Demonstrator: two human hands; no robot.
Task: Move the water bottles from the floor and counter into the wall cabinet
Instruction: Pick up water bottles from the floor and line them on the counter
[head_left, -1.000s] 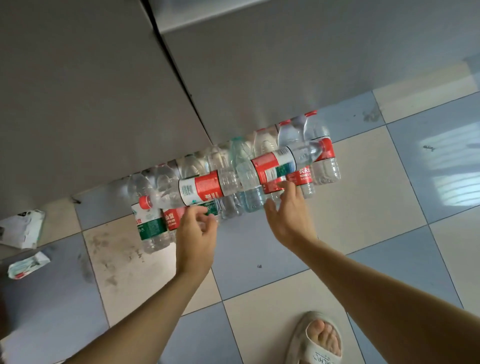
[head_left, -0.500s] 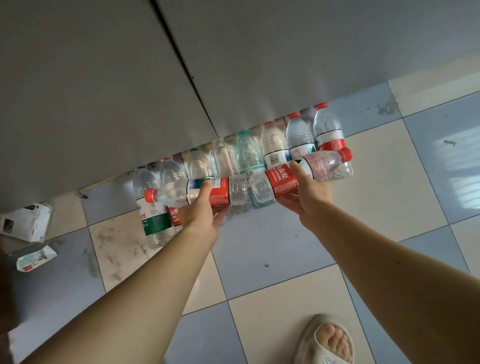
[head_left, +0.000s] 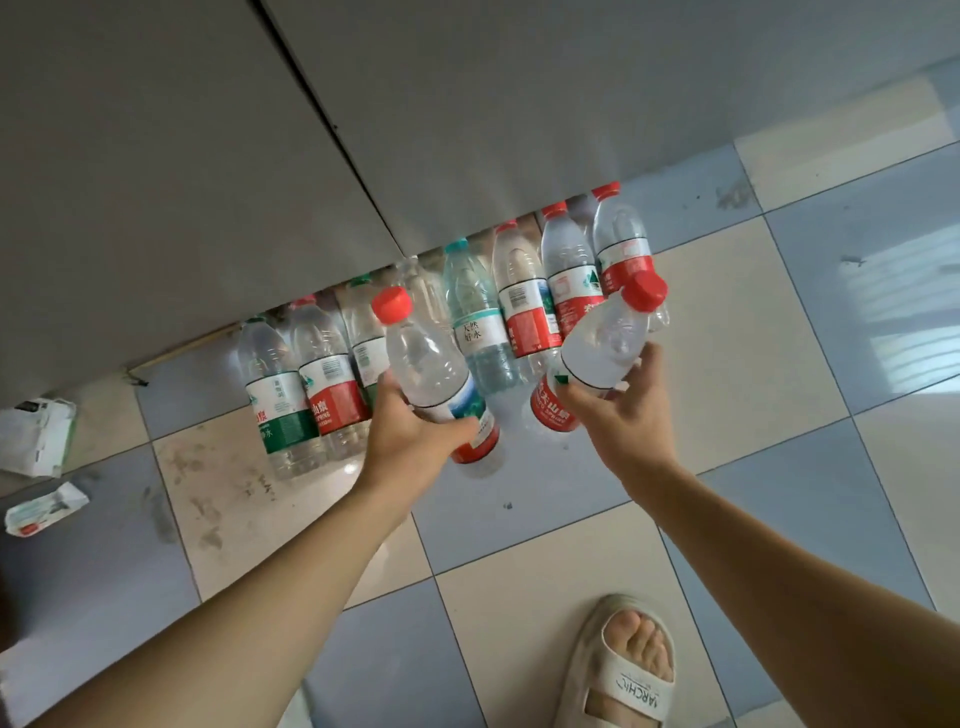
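Left hand grasps one red-capped bottle round its label; right hand grasps a second bottle likewise. Both are held above the floor row. They appear full, so probably heavy; smooth plastic may slip. Mid-body grip suits.

Both forearms bare, no sleeves seen. No rings, watch or gloves seen on left hand or right hand. Off-white slide sandal worn on foot, near right; dark lettering printed across wide strap, toes left uncovered.
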